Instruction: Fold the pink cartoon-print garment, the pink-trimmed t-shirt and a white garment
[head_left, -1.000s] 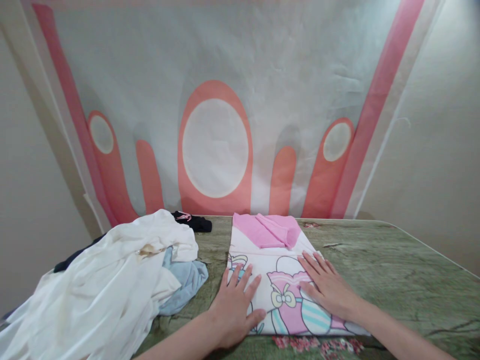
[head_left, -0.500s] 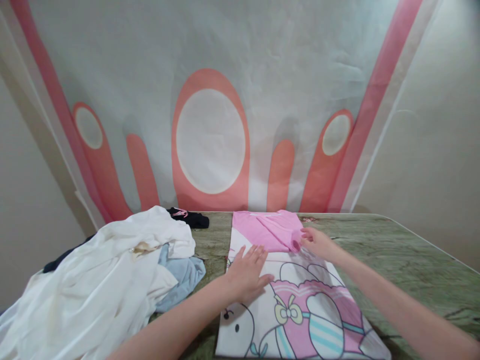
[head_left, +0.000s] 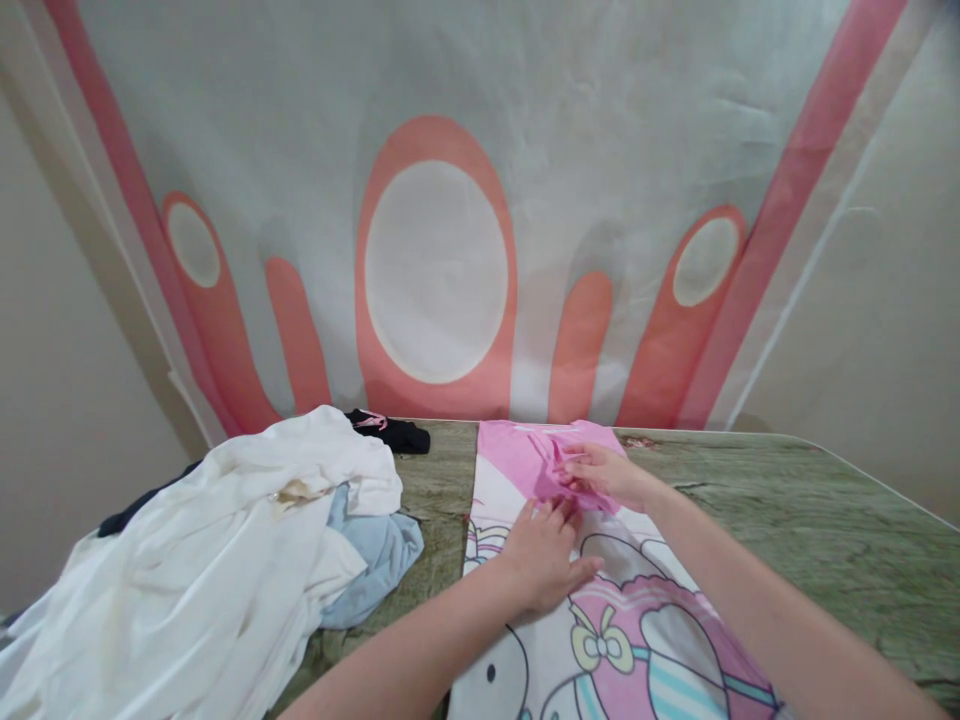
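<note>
A T-shirt with pink upper parts [head_left: 510, 450] and a white body with a cartoon print lies spread on the table, its neck end toward the wall. My left hand [head_left: 546, 555] rests on the white body just below the pink part, fingers outstretched and palm down. Just above it, my right hand [head_left: 604, 475] pinches the pink sleeve, which is bunched and turned inward over the shirt. The fingertips partly hide the fold of cloth they hold. The shirt's near end runs out of view.
On the left is a heap of white clothes [head_left: 225, 540] with a light blue garment [head_left: 375, 560] against it. A small black cloth item [head_left: 397, 433] lies at the back. The wood-patterned table [head_left: 787, 510] meets a wall with a printed backdrop [head_left: 435, 270].
My right hand has moved left across the shirt, bringing the pink sleeve inward. My left hand has slid slightly right, and the view has shifted a little.
</note>
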